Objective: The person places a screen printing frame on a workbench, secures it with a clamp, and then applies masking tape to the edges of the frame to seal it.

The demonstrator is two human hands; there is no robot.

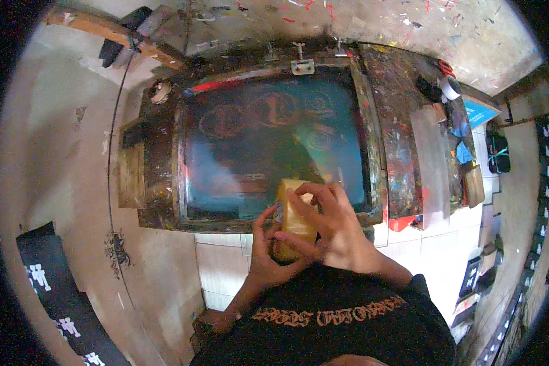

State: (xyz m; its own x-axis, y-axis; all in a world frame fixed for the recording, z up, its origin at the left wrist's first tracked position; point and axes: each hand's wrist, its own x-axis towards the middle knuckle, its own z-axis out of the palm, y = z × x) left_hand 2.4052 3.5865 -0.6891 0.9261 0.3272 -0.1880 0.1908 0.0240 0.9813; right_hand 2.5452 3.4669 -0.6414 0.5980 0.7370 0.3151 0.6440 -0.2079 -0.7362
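Between my hands, close to my body, is a wide roll of yellowish-tan packing tape. My left hand is wrapped round its left and lower side. On the other side, my right hand has its bent fingers pressed on the roll's top and right surface. Just beyond the roll lies a screen printing frame with a dark teal mesh. Faint round designs show in the far part of the mesh.
A metal hinge clamp holds the frame's far edge to a paint-stained bench. On the bench's right stand a white tape roll and blue scraps. A small round container sits at the far left.
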